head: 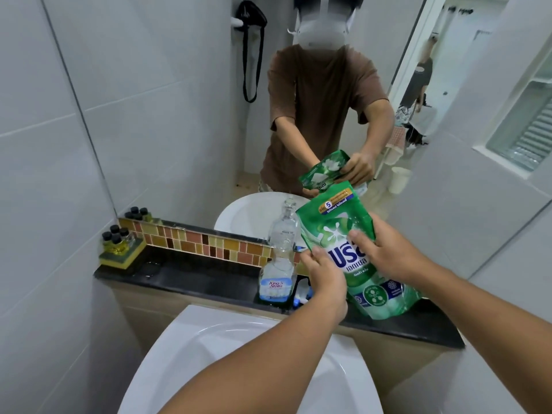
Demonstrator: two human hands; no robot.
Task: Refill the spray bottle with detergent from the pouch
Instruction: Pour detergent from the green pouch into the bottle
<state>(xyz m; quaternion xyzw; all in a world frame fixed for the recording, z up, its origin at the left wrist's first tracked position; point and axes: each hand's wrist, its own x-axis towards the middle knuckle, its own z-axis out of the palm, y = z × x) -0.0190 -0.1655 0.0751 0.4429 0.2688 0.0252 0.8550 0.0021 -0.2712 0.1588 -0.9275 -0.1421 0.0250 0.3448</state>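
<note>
Both hands on the green detergent pouch (352,252), centre-right of frame, its base resting on the dark ledge (185,279); left hand (324,271) pinches the pouch's left edge, right hand (385,252) grips its right side with the thumb across the front; the clear spray bottle (277,279) stands uncapped just left of the pouch, touching or nearly so (cannot tell), its blue-and-white sprayer head (301,294) seemingly lying behind the left wrist. Risks, as I judge: narrow bottle neck, soft floppy pouch, so a squeeze or fast tilt could send detergent over the ledge; the light, near-empty bottle could tip if the pouch knocks it; whether the pouch top is open can't be told. Surroundings: white basin (239,354) at bottom centre; mosaic tile strip (194,243) under the mirror (209,115); small dark-capped bottles on a yellow tray (119,246) at mid-left; grey wall tiles all round.
</note>
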